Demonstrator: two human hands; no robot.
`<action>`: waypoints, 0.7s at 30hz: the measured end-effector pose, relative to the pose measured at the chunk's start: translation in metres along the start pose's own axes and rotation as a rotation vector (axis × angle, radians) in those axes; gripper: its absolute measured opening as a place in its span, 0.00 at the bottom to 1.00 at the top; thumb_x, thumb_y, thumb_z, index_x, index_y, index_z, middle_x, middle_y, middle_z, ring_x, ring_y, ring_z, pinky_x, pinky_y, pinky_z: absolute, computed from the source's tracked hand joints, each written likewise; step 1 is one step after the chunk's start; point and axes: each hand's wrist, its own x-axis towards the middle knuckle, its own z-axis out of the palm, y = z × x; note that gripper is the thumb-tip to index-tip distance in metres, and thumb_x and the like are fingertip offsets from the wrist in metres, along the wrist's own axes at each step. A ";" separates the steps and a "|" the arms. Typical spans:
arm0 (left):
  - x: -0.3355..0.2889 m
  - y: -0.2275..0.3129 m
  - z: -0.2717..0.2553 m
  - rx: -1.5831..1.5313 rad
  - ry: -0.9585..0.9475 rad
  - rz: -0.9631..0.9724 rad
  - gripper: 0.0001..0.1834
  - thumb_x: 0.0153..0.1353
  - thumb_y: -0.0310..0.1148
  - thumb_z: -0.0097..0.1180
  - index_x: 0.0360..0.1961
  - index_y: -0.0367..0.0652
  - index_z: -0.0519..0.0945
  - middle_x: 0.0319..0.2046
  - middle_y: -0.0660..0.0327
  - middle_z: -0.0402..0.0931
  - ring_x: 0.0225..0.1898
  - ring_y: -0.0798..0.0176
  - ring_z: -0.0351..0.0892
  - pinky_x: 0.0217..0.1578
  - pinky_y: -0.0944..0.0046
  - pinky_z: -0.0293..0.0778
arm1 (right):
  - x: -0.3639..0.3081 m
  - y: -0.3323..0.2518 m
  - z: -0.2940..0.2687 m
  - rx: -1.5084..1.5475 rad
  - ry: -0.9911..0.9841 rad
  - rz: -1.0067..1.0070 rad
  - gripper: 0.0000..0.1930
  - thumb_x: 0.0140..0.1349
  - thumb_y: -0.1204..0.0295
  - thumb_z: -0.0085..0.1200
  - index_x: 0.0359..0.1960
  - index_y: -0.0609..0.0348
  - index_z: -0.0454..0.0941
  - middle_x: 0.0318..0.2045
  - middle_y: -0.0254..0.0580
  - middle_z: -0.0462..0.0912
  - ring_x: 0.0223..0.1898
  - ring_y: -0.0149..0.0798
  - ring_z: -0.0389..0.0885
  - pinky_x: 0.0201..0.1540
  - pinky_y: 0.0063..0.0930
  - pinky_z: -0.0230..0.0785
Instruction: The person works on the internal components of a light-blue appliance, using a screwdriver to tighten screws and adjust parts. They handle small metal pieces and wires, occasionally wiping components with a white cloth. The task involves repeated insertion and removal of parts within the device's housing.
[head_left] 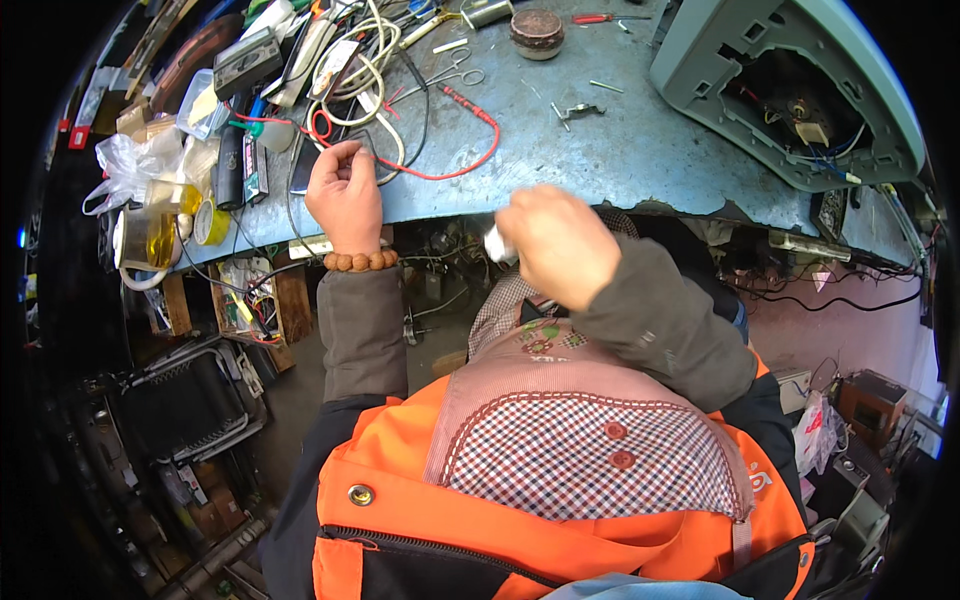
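My left hand [345, 198] is over the front edge of the blue bench, thumb and fingers pinched together. What sits between the fingertips, if anything, is too small to make out. Close by run a red test lead [488, 118] and a coil of cream cable [385, 42]. My right hand [562, 245] is smeared by motion in front of the bench edge, its fingers closed around a small white thing [497, 244] whose kind is unclear.
A grey-green plastic housing [690, 80] with an open middle stands at the right. On the bench [590, 140] lie a round brown tin [537, 34], scissor-like clamps [462, 72], a red screwdriver [595, 18] and small metal parts. Clutter crowds the left, including a yellow tape roll [211, 222].
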 end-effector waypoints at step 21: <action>-0.126 0.098 0.045 -0.661 -0.878 -0.315 0.21 0.70 0.19 0.70 0.63 0.33 0.84 0.54 0.59 0.84 0.49 0.69 0.84 0.51 0.67 0.81 | -0.068 0.017 -0.002 1.740 0.211 0.627 0.06 0.81 0.72 0.55 0.52 0.60 0.79 0.40 0.38 0.87 0.36 0.32 0.86 0.39 0.27 0.80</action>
